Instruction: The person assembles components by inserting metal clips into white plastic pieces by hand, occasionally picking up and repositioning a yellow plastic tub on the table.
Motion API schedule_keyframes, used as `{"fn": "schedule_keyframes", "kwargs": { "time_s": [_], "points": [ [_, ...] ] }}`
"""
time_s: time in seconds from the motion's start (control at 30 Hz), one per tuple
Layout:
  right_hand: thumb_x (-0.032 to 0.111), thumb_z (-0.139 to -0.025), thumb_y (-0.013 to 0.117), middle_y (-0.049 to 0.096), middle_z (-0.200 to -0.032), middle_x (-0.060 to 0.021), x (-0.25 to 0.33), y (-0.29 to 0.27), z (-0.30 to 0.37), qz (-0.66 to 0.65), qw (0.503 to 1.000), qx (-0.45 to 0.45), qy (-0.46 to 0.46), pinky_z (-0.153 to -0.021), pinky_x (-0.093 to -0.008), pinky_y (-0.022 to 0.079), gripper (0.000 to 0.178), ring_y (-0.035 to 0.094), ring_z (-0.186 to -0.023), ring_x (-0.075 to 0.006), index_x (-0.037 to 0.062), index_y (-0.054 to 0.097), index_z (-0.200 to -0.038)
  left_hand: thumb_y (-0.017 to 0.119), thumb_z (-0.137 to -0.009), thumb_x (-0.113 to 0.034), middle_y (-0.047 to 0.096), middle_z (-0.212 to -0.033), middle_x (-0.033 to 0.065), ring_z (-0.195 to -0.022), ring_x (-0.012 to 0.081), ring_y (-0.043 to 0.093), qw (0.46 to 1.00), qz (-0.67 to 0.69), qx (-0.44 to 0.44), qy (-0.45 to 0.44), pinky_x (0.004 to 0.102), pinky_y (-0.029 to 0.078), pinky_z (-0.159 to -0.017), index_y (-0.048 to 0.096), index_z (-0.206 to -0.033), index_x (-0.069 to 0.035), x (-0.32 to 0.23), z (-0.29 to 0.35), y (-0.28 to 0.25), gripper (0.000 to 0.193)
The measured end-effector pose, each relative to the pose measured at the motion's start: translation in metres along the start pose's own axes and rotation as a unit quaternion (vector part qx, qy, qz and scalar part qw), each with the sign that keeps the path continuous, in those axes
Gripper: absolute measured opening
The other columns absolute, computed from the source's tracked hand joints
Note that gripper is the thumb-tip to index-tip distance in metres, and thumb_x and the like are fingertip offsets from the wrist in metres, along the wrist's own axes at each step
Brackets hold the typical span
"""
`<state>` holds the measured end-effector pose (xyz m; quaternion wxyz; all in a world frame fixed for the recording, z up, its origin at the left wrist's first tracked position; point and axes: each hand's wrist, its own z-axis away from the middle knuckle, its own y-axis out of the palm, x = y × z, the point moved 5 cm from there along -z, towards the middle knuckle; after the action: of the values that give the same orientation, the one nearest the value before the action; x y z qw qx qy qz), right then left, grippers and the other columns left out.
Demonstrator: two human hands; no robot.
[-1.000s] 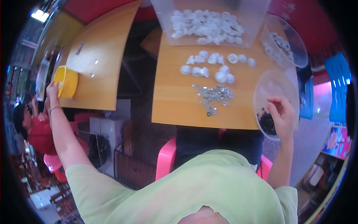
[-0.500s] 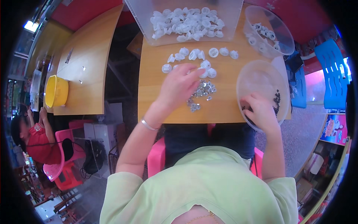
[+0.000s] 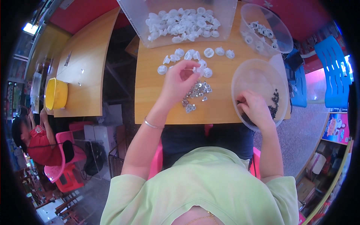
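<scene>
My left hand (image 3: 176, 83) pinches a small white plastic part (image 3: 198, 70) between thumb and fingers, above the middle of the table. Beside that hand lie more round white plastic parts (image 3: 209, 52) in loose rows. Just below the pinched piece is a heap of small shiny metal pieces (image 3: 200, 89), which look like square nuts. My right hand (image 3: 255, 108) reaches into a clear round plastic bowl (image 3: 258, 67), fingers curled in at its left side. Tiny black pieces, perhaps screws (image 3: 275, 103), lie along the bowl's right side. Whatever the right fingertips grip is too small to make out.
A large clear bin (image 3: 131, 18) full of white parts stands at the table's far edge. Right of it, another clear bowl (image 3: 287, 47) holds similar parts. On the left, a yellow basket (image 3: 56, 93) sits on another table (image 3: 88, 67), near a person in red (image 3: 41, 144).
My left hand has moved slightly down, and the white part now shows clearly in its pinch. My right hand stays in the bowl. The whole view has shifted a little.
</scene>
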<state>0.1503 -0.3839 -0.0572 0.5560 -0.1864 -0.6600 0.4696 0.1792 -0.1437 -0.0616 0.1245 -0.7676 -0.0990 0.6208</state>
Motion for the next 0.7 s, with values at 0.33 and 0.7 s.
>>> {"fn": "schedule_keyframes", "kwargs": {
  "time_s": [0.33, 0.7],
  "points": [
    [0.005, -0.072, 0.062, 0.057, -0.084, -0.0119, 0.002, -0.004, 0.002, -0.010, 1.000, 0.005, 0.016, -0.070, -0.0378, 0.047, 0.014, 0.058, -0.081, -0.0310, 0.0039, 0.056, -0.084, 0.051, -0.090, -0.008, 0.055, -0.115, 0.0216, -0.101, 0.0265, 0.060, 0.755, 0.619, 0.080, -0.202, 0.0286, 0.051, -0.085, 0.049, -0.111, -0.005, -0.005, 0.063, 0.018, 0.021],
    [0.008, -0.077, 0.060, 0.058, -0.090, -0.0114, 0.002, 0.009, -0.004, 0.023, 0.999, 0.023, 0.003, -0.073, -0.0383, 0.047, 0.014, 0.058, -0.083, -0.0299, 0.0066, 0.058, -0.090, 0.049, -0.092, -0.012, 0.054, -0.115, 0.0228, -0.101, 0.0278, 0.060, 0.722, 0.655, 0.061, -0.214, 0.0277, 0.053, -0.083, 0.048, -0.114, -0.003, -0.007, 0.074, 0.021, 0.023]
  ]
}}
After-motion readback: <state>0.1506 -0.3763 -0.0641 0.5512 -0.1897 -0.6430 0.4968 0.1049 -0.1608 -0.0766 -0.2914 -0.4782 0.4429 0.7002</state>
